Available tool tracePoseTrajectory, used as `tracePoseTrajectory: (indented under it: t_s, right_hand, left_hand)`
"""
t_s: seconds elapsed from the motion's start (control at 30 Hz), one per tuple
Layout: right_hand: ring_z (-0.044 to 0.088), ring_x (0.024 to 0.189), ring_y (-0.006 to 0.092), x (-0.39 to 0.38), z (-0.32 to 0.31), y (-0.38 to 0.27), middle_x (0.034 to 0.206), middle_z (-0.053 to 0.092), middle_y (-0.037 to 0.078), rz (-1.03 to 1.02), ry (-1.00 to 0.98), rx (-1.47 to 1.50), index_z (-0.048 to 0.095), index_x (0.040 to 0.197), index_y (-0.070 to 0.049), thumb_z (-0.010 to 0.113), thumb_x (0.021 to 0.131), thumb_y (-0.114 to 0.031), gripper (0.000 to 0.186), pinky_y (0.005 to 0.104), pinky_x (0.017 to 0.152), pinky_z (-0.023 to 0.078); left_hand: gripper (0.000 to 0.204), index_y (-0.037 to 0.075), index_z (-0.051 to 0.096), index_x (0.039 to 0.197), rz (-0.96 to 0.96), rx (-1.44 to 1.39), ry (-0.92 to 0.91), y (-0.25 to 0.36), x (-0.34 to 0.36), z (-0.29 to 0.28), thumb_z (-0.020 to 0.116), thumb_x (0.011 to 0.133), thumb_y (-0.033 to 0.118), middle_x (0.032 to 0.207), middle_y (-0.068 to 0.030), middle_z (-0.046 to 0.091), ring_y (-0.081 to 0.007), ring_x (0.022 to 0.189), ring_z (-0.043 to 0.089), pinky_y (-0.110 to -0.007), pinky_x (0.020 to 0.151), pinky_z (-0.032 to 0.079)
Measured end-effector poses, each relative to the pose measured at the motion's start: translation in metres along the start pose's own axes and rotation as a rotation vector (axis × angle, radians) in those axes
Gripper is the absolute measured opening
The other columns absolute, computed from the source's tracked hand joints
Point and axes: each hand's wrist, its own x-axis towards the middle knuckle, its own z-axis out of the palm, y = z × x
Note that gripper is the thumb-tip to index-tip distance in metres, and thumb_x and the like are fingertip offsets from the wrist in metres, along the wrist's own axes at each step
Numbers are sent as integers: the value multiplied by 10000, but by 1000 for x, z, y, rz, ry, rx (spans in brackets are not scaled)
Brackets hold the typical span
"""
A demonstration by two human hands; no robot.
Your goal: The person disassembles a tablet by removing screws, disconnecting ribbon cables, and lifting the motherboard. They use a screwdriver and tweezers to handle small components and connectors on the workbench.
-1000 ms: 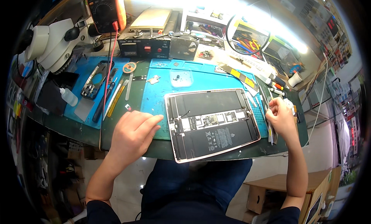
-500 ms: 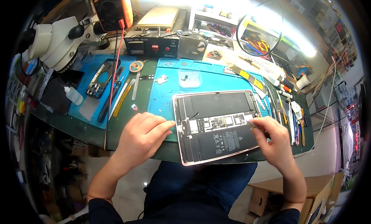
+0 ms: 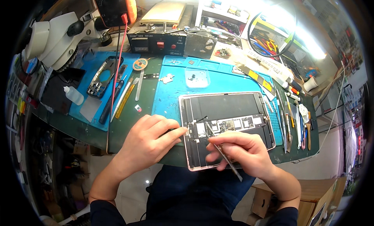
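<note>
An opened tablet (image 3: 230, 103) lies tilted at the front edge of the bench, its dark battery panels and a middle strip of circuit board showing. My left hand (image 3: 150, 138) has its fingertips closed against the tablet's left edge. Over the lower half, my right hand (image 3: 249, 154) grips metal tweezers (image 3: 233, 170) between thumb and fingers, and their tips point at the left part of the board strip. A thin black cable (image 3: 201, 119) rises near those tips. Whether the tips touch the board, I cannot tell.
A blue mat (image 3: 165, 99) bears a clear tray (image 3: 197, 78) of small parts. Left stand a dropper bottle (image 3: 74, 95), a phone frame (image 3: 102, 77) and a microscope (image 3: 54, 38). A multimeter (image 3: 111, 7) hangs above; brushes and tools (image 3: 300, 126) lie right.
My right hand has moved left from the tablet's right edge, and tweezers now show clearly in it. My left hand stays at the left edge. The view has shifted slightly.
</note>
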Motion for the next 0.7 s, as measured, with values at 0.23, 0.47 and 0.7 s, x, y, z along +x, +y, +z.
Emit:
tracePoseTrajectory:
  t_s: [0.23,0.47,0.7]
  right_hand:
    - [734,879,274,22,3,15,1036,736,123,-675,-66,-843,721,1246,-4,865,914,-63,367,369,750,601]
    - [724,785,219,35,3,26,1011,759,73,-850,31,-1086,753,1202,0,878,886,-90,351,332,680,601]
    - [710,764,206,40,2,28,1014,749,83,-883,16,-1108,762,1172,12,881,860,-68,343,329,664,598]
  left_hand:
    - [514,52,716,1353,-55,-13,9,1,1,0,835,855,83,1196,-64,750,-276,1071,698,-404,899,545]
    - [622,33,674,1448,-36,-130,-36,-2,-3,-3,788,842,-37,1262,-42,798,-251,1083,719,-385,906,546]
    - [673,27,638,1495,-64,-149,-68,-3,-1,-3,775,842,-55,1274,-22,808,-232,1092,721,-379,898,538]
